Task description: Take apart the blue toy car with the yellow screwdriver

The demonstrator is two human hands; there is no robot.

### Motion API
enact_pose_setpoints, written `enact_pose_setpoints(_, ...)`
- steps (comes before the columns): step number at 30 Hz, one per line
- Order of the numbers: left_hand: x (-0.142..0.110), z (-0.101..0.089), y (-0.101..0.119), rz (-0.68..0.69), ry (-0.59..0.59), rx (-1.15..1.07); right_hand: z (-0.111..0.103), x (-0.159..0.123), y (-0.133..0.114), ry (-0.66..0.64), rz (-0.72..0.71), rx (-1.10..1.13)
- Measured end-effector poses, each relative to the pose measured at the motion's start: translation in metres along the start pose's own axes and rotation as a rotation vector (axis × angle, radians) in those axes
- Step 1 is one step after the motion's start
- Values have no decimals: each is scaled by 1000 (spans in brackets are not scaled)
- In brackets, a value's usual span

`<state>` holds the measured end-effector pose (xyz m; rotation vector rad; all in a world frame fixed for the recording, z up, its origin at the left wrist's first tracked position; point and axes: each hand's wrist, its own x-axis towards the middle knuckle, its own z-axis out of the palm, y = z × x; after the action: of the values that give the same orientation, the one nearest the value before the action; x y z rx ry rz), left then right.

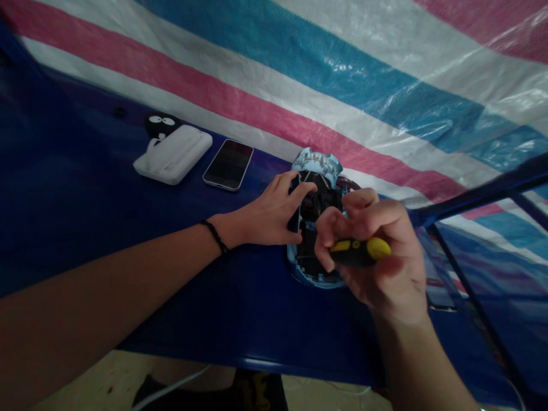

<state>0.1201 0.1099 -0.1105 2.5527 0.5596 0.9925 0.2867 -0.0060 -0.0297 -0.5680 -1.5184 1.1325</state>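
An opened light-blue plastic shell with black inner parts (pixel 308 262) lies on the dark blue table. Along its left side, my left hand (pixel 278 211) is closed on the edge, fingers reaching over the top and thumb lower down. My right hand (pixel 385 251) is wrapped around a screwdriver with a black and yellow handle (pixel 357 251), above the right part of the shell. The handle's yellow end points to the right. A thin shaft seems to run left over the shell's lower part; where its tip rests, I cannot tell.
Left of the shell lie a phone (pixel 229 164), a white power-bank-like block (pixel 173 155) and a black item with cartoon eyes (pixel 160 123). Striped plastic sheeting (pixel 274 74) hangs behind the table. A dark metal frame (pixel 466 268) stands at the right.
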Motion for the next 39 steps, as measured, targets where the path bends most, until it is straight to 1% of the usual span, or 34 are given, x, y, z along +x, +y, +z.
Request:
enact_pose_setpoints(2,0,0,0,2,9,20,-2,2,1,43,-71,-27)
enact_pose_setpoints(4,1,1,1,5,23,40,-5,6,1,79,-107,-36)
enact_pose_setpoints(8,1,2,2,7,41,52,-5,11,2,121,-96,10)
enact_pose_setpoints(12,2,1,2,0,20,46,-1,6,2,103,-112,-35)
enact_pose_setpoints(15,2,0,2,1,20,29,-3,3,1,41,-116,-89)
enact_pose_setpoints(17,2,0,2,4,26,24,-6,3,-1,9,-103,-73)
enact_pose_setpoints(19,2,0,3,-2,24,27,-8,3,-3,24,-67,-40)
enact_pose_setpoints(21,1,0,3,-12,6,30,-6,4,-3,69,-30,-23)
enact_pose_setpoints(24,0,-1,2,-11,-7,30,-2,4,-3,114,-22,-30)
enact_pose_setpoints(29,0,-1,3,2,14,46,1,6,-2,69,-45,-6)
enact_pose_setpoints(31,1,-1,3,6,8,45,2,7,-1,103,-54,10)
enact_pose_setpoints(34,2,-2,3,9,1,26,3,6,0,147,-54,-34)
enact_pose_setpoints(36,2,-2,2,5,-2,22,5,6,0,143,-61,-75)
enact_pose_setpoints(39,1,-2,2,1,-2,26,6,5,-1,124,-46,-67)
